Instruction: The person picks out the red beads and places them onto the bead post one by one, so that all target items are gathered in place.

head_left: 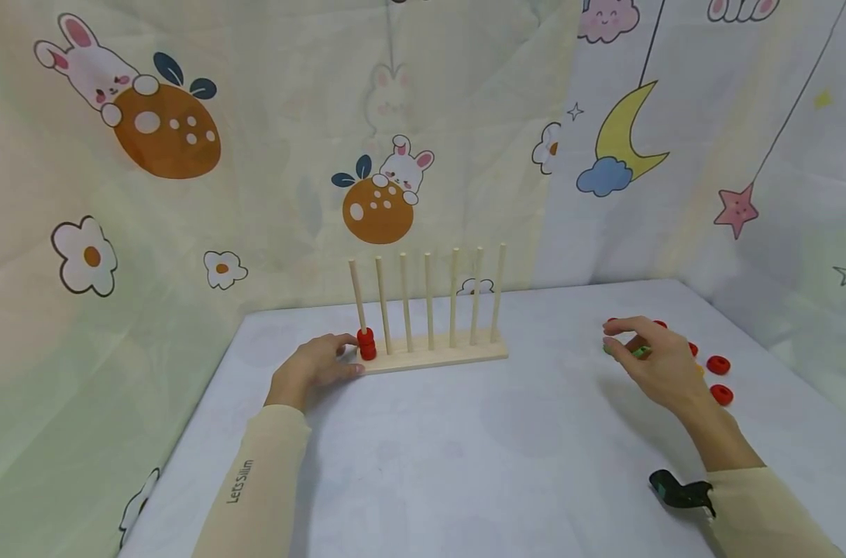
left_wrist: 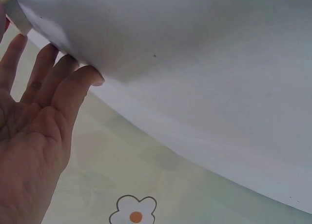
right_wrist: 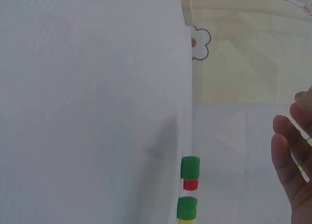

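Note:
A wooden peg rack (head_left: pixel 433 357) with several upright pegs stands toward the back of the table. Red rings (head_left: pixel 366 345) are stacked low on its leftmost peg. My left hand (head_left: pixel 314 363) grips the rack's left end, thumb at the front edge and index finger beside the rings. In the left wrist view, fingertips meet the corner of the base (left_wrist: pixel 18 18). At the right, my right hand (head_left: pixel 660 372) hovers with thumb and fingers curved and apart, nothing held between them. Green rings (right_wrist: pixel 190 168) sit below it on the table, partly hidden by the hand in the head view.
Several more red rings (head_left: pixel 719 365) lie right of my right hand, with a yellow ring (head_left: pixel 699 370) half hidden there. A black strap-like object (head_left: pixel 679 491) hangs by the right sleeve. Behind the white table (head_left: pixel 458 449) hangs a printed curtain (head_left: pixel 276 155).

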Demonstrator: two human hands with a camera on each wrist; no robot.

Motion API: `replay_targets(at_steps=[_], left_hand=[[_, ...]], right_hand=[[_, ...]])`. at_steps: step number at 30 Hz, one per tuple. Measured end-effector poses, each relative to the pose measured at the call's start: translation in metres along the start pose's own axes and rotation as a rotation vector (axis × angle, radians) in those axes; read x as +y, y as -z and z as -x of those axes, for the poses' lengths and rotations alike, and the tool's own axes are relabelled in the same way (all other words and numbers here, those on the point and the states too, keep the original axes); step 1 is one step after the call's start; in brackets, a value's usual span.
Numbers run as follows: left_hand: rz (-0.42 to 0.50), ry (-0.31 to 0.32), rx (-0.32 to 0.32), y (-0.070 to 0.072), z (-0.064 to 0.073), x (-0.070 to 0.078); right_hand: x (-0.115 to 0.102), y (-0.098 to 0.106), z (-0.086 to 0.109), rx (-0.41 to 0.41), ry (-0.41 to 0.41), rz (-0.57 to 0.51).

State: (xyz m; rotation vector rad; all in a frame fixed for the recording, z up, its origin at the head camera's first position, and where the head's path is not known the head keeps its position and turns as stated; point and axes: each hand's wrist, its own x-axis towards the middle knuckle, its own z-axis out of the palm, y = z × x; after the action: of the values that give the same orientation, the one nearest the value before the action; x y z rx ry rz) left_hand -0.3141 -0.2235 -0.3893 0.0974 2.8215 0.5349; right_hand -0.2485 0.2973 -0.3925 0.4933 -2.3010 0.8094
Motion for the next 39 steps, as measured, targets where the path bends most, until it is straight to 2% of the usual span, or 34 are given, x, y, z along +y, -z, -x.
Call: replay_targets(at_steps=[9, 15, 23, 32, 39], left_hand=[[0.011, 0.000, -0.005, 0.002, -0.001, 0.005], [-0.015, -0.006, -0.003, 0.004, -0.002, 0.008], [-0.026, -0.025, -0.007, 0.004, -0.005, 0.006], [-0.011, -0.022, -0.004, 0.002, 0.003, -0.005], [-0.013, -0.061, 0.003, -0.002, 0.002, -0.002]], right_hand=[[0.014, 0.021, 0.005, 0.022, -0.019, 0.041], [0.024, 0.033, 0.011, 0.061, -0.012, 0.062], [0.037, 0.051, 0.024, -0.025, -0.171, 0.150], [0.052, 0.059, 0.034, -0.090, -0.242, 0.166], [0.066, 0.070, 0.044, -0.182, -0.344, 0.207]])
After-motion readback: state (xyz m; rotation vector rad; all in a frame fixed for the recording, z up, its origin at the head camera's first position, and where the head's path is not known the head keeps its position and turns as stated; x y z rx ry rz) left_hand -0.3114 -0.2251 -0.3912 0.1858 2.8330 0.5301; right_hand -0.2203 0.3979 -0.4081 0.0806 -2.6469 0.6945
